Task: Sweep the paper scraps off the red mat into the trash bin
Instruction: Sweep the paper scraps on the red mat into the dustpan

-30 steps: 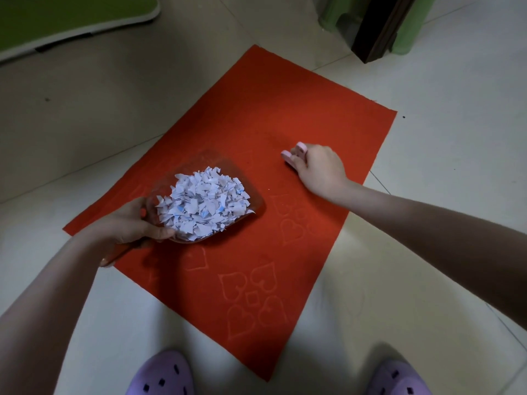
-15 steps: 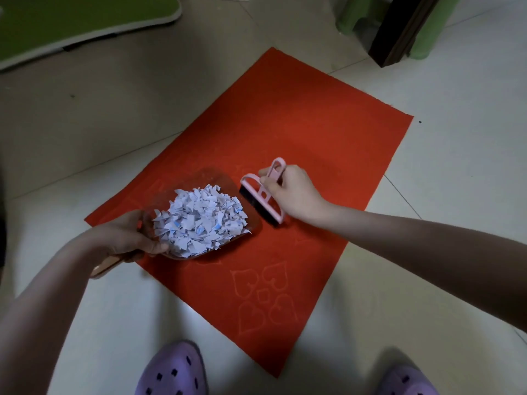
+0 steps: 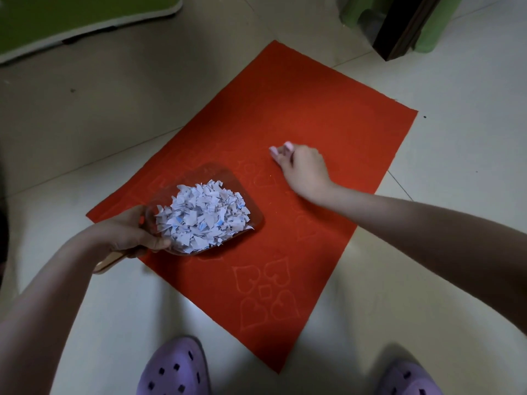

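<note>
Scraps [image 3: 204, 216] of paper lie heaped in a clear dustpan [image 3: 228, 175] resting on the near-left part of the red mat [image 3: 328, 115]. Left hand [image 3: 128, 232] grips the dustpan at its handle end, fingers curled round it. Right hand [image 3: 303, 169], farther right on the mat, is closed round a pink brush [image 3: 281, 149], mostly hidden. Collection appears virtually complete. Next move, on judgement: lift the pan level and carry it to the trash bin, not identifiable in view.
</note>
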`<action>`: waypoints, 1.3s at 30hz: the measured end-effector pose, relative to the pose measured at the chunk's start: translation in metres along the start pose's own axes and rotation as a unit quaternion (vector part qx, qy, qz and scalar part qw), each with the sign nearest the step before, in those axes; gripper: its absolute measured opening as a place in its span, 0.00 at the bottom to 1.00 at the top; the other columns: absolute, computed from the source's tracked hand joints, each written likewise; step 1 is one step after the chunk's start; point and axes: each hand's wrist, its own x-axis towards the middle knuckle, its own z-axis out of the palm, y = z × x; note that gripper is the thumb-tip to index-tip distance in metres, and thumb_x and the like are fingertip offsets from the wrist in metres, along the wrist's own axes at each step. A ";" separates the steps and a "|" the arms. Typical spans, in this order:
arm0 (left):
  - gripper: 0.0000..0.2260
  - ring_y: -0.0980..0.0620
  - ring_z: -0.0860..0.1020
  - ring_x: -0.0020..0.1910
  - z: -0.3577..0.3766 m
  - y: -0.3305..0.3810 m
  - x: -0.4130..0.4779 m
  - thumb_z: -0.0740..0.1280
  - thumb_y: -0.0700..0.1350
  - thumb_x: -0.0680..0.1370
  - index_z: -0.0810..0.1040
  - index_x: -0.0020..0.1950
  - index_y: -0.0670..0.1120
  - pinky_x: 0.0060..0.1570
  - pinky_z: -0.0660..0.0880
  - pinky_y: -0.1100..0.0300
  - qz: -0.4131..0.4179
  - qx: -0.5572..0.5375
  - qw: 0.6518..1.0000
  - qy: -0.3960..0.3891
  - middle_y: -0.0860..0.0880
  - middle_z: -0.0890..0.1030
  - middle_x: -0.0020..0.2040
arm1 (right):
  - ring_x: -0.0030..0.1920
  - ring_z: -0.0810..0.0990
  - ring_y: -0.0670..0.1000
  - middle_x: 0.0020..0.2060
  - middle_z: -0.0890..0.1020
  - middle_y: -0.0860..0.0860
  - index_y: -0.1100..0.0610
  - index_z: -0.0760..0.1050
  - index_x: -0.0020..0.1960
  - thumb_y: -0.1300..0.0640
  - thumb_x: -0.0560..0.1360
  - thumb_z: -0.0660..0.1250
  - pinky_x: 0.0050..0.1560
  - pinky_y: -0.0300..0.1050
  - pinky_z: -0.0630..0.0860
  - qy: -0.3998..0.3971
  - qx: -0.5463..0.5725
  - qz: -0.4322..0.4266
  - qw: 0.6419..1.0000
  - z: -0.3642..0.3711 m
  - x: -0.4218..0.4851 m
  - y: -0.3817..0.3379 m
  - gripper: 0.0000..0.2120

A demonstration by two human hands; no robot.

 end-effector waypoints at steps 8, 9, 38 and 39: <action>0.27 0.52 0.68 0.22 0.005 0.001 0.009 0.81 0.34 0.61 0.71 0.53 0.42 0.20 0.65 0.65 0.000 0.007 1.000 -0.006 0.48 0.75 0.23 | 0.49 0.83 0.55 0.48 0.85 0.56 0.59 0.82 0.54 0.57 0.78 0.63 0.48 0.46 0.75 0.058 0.162 -0.021 0.985 -0.021 0.001 -0.015 0.11; 0.26 0.52 0.69 0.22 0.005 0.000 0.009 0.81 0.35 0.61 0.71 0.52 0.42 0.20 0.65 0.64 0.003 0.008 1.000 -0.004 0.48 0.76 0.24 | 0.48 0.83 0.56 0.46 0.85 0.56 0.58 0.82 0.54 0.56 0.79 0.62 0.46 0.47 0.75 0.079 0.141 -0.016 0.987 -0.023 0.009 -0.008 0.12; 0.44 0.51 0.67 0.22 -0.016 -0.007 -0.012 0.84 0.49 0.41 0.69 0.51 0.40 0.20 0.62 0.64 0.010 0.001 0.999 -0.037 0.42 0.73 0.29 | 0.53 0.79 0.59 0.50 0.82 0.57 0.57 0.77 0.57 0.56 0.79 0.59 0.53 0.48 0.72 -0.014 0.023 -0.021 0.999 0.000 -0.030 0.020 0.11; 0.46 0.51 0.67 0.23 -0.018 -0.010 -0.012 0.84 0.50 0.39 0.68 0.51 0.39 0.20 0.62 0.63 0.006 0.005 0.999 -0.038 0.40 0.73 0.31 | 0.54 0.78 0.59 0.50 0.81 0.58 0.57 0.76 0.58 0.57 0.79 0.59 0.54 0.48 0.71 -0.026 0.021 -0.030 0.999 0.005 -0.032 0.016 0.11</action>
